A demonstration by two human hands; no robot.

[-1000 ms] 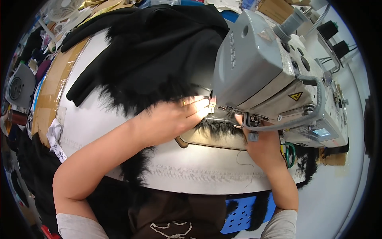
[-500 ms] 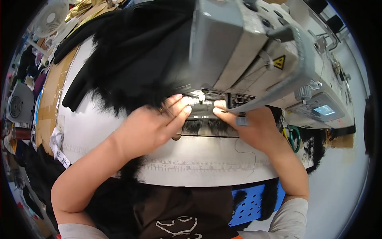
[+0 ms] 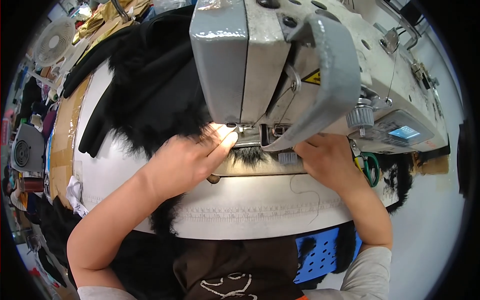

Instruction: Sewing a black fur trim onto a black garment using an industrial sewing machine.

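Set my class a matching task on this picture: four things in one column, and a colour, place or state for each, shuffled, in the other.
Things
1. Left hand
2. Garment
3. Scissors
4. Perforated panel

Descriptions
A. Blue, below the front edge of the white table
B. Green-handled, to the right of the right hand
C. Bare, beside the black fur edging
D. Black, spread out to the left of the sewing machine

Right pairs: 1-C, 2-D, 3-B, 4-A
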